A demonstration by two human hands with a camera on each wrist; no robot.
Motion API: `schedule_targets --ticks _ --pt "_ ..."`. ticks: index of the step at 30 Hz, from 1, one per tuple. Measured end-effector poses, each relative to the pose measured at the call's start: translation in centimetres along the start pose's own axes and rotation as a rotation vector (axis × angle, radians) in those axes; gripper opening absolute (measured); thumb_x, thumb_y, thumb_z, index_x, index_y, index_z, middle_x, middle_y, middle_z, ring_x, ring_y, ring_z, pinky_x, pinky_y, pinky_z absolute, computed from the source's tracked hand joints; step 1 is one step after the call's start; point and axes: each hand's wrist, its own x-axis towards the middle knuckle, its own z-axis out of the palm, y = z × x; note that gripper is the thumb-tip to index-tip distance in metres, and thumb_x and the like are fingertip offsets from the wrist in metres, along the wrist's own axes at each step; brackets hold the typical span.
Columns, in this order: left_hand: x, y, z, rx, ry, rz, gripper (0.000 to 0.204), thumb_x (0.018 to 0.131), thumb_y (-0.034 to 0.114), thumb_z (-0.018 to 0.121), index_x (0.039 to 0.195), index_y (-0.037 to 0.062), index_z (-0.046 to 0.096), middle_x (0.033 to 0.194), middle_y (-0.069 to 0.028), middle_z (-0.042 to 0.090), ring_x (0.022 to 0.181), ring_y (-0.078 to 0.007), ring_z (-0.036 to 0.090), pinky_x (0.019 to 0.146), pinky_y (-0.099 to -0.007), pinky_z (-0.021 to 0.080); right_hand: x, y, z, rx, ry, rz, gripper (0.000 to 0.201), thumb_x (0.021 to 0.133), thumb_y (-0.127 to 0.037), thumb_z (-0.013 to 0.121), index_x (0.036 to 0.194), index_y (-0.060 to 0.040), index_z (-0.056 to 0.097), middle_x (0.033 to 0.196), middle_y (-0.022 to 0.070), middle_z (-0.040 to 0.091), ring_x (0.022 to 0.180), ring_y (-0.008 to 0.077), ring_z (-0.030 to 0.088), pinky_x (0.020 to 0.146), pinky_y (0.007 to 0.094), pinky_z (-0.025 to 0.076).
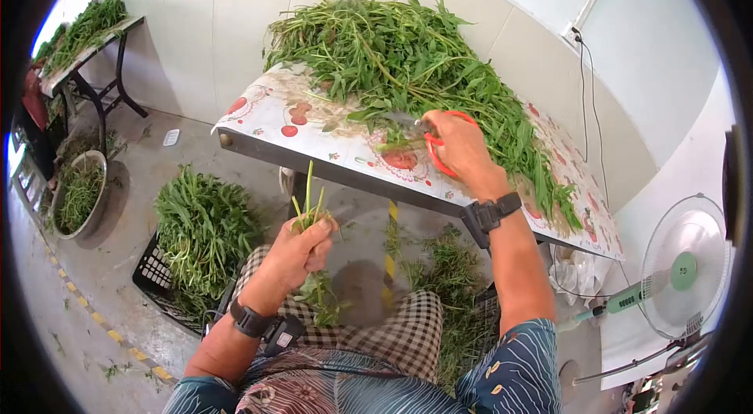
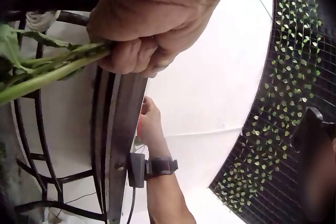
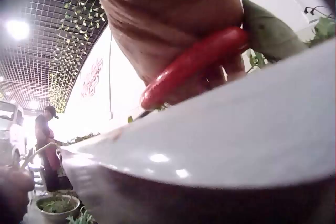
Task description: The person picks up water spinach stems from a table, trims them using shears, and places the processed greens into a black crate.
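Observation:
My left hand (image 1: 302,256) grips a small bunch of leafy green stems (image 1: 309,198) in front of my lap. Bare stem ends point up above the fist, and leaves hang below it. In the left wrist view the stems (image 2: 55,73) come out of the curled fingers to the left. Over the table's front part, my right hand (image 1: 466,149) holds scissors with red handles (image 1: 434,155), blades pointing left near the pile's edge. The right wrist view shows a red handle loop (image 3: 194,62) against the palm. A short piece of green stem (image 1: 390,147) lies near the blades.
A large heap of leafy greens (image 1: 392,53) covers the back of the table with its cherry-patterned cloth (image 1: 263,112). Beside my left leg stands a black crate (image 1: 154,273) of greens. Stems litter the floor at right (image 1: 451,273). A fan (image 1: 684,269) stands at far right.

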Motion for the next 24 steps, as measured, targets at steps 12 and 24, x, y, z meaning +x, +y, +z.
schedule_targets --ticks 12,24 --pt "0.7 -0.5 0.1 0.009 -0.010 -0.014 0.018 0.089 0.023 0.056 0.092 0.0045 0.055 0.056 0.0040 0.039 0.043 -0.0051 0.029 0.039 -0.0212 0.021 2.8 3.8 -20.2 -0.223 1.118 0.114 0.030 0.080 -0.012 0.062 0.109 -0.0104 0.055 0.096 0.0071 0.064 0.076 0.0173 0.062 0.069 0.0291 0.050" --pt "1.0 -1.3 1.0 0.080 -0.016 -0.042 0.018 0.088 0.023 0.057 0.092 0.0048 0.055 0.060 0.0027 0.044 0.044 -0.0045 0.031 0.039 -0.0202 0.022 -2.6 5.4 -28.5 0.019 1.485 -0.017 0.032 0.070 -0.008 0.069 0.095 0.0042 0.053 0.073 0.0108 0.062 0.060 0.0128 0.058 0.056 0.0237 0.048"
